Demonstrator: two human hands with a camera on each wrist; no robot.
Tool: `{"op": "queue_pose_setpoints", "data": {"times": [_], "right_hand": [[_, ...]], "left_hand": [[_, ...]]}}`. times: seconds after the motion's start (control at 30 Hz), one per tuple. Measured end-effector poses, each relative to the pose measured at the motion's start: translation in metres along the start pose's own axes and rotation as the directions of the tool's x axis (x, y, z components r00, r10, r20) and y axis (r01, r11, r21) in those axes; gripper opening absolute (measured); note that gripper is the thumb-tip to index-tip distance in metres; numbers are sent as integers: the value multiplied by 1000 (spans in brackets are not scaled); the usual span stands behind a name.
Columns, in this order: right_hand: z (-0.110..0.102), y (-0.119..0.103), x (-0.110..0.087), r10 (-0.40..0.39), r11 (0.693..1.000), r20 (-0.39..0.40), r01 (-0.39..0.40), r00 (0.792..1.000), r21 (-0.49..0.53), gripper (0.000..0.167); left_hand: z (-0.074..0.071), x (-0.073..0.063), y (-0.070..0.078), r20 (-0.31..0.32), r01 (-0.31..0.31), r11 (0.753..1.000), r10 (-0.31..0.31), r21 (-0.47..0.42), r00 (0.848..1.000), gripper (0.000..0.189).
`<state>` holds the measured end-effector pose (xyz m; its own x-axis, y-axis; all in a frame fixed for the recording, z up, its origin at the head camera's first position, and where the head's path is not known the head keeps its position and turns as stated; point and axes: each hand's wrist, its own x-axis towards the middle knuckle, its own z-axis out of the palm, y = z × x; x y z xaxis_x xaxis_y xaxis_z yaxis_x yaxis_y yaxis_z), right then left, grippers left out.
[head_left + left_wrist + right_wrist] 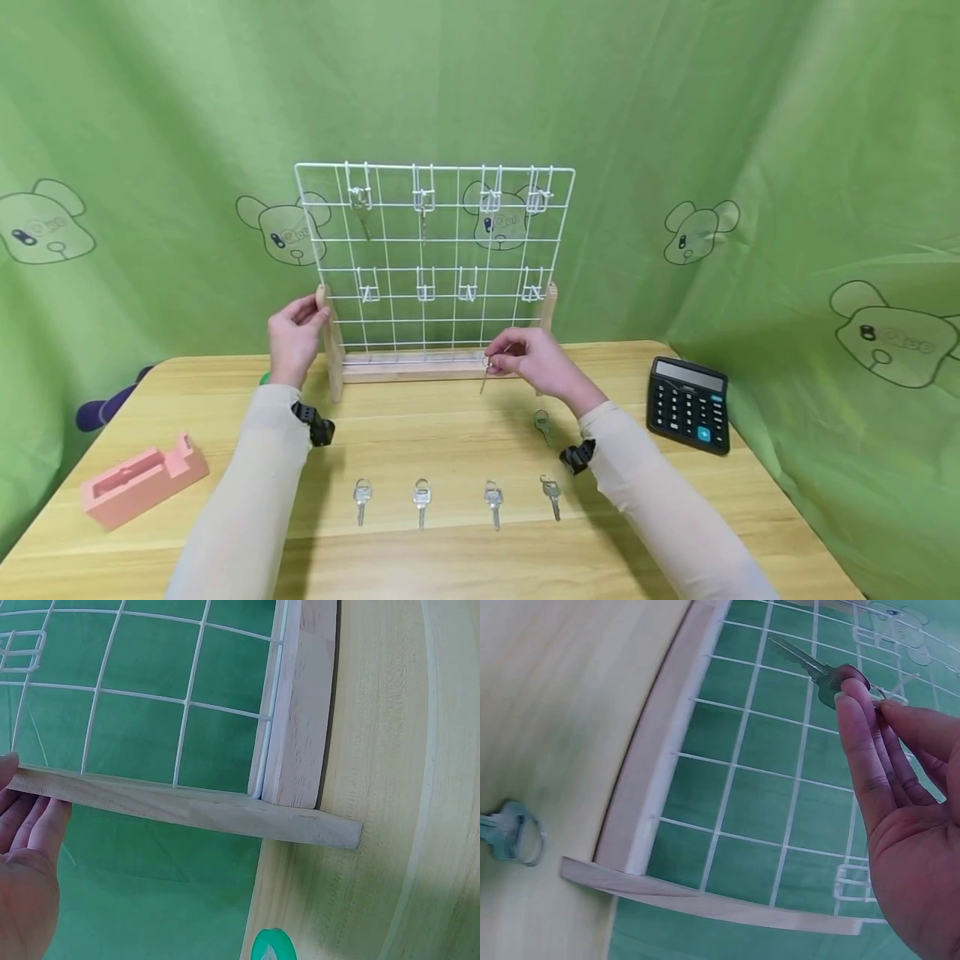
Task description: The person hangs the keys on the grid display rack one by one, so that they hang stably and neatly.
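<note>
A white wire grid rack (pixel 453 240) with a wooden stand (pixel 405 375) stands upright at the back of the table. My left hand (pixel 294 337) holds its left wooden post (pixel 150 802) near the top, thumb on one side and fingers on the other. With its fingertips, my right hand (pixel 536 360) pinches a key (pixel 821 675) by its ring end, in front of the grid's lower right part. Two keys hang from the upper hooks, one at the far left (pixel 362 217) and one beside it (pixel 423 221).
Several keys lie in a front row, among them one key (pixel 422 496); another key (pixel 543 425) lies below my right hand. A pink tape dispenser (pixel 146 483) is at left, a black calculator (pixel 688 404) at right. A green round object (pixel 274 945) sits behind the left post.
</note>
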<state>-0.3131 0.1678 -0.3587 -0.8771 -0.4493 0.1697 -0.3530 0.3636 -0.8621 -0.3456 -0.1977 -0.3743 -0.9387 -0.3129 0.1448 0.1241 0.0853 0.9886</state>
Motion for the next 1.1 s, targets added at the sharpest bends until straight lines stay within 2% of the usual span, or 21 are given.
{"op": "queue_pose_setpoints", "data": {"times": [0.43,0.67,1.1], "right_hand": [[-10,-31,8,-71,997,-79,68,994,-47,13],[-19,-49,13,-101,995,-140,104,985,13,14],[-37,-90,28,-154,976,-292,192,944,105,17]], "left_hand": [[0,-2,0,-4,-13,1000,13,7,1000,43],[1,-2,0,-2,-21,1000,21,3,1000,42],[1,-3,1,-1,-20,1000,20,4,1000,42]]}}
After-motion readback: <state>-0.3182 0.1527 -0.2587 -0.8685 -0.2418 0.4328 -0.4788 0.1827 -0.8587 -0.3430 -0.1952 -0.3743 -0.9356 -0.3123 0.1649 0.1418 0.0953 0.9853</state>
